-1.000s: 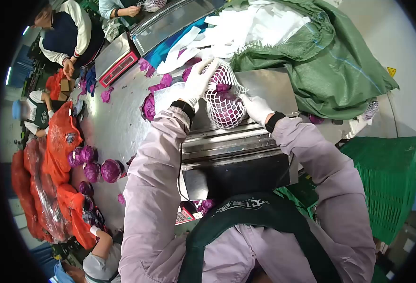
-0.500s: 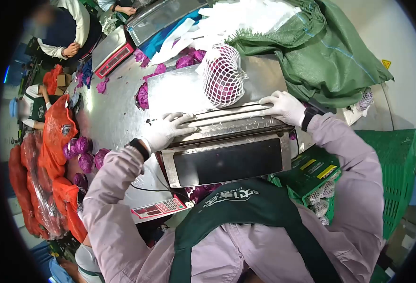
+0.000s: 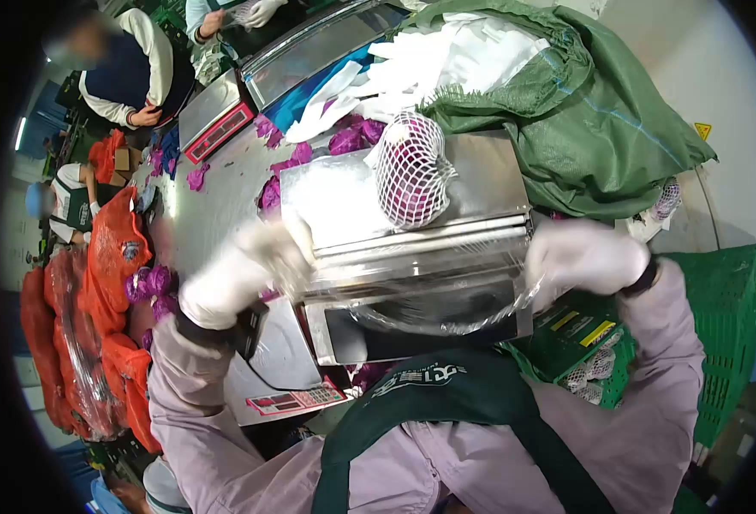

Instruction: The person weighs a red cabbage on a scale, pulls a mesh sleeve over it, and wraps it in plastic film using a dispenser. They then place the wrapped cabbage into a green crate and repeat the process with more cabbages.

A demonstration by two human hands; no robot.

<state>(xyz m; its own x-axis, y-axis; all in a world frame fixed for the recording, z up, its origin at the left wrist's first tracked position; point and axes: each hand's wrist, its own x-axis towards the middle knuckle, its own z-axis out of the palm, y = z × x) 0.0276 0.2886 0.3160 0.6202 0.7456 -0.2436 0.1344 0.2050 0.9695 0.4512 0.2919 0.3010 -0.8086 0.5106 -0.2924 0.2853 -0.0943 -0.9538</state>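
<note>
A sheet of clear plastic film stretches between my hands across the front of a metal wrapping machine, its lower edge sagging in a curve. My left hand, gloved in white and smeared by motion, is closed on the film's left end. At the other end my right hand, also gloved and blurred, grips the film in bent fingers. Behind the machine's rails, a red cabbage in a white foam net sits on the steel top plate.
Loose purple cabbage leaves and white foam nets lie beyond the plate. A green sack is at the back right, green crates at the right. Scales stand left, near red mesh bags. Co-workers stand at the far left.
Both hands have left the rail and come toward me and apart, pulling film out between them. The netted cabbage stays on the plate. The whole view has shifted slightly.
</note>
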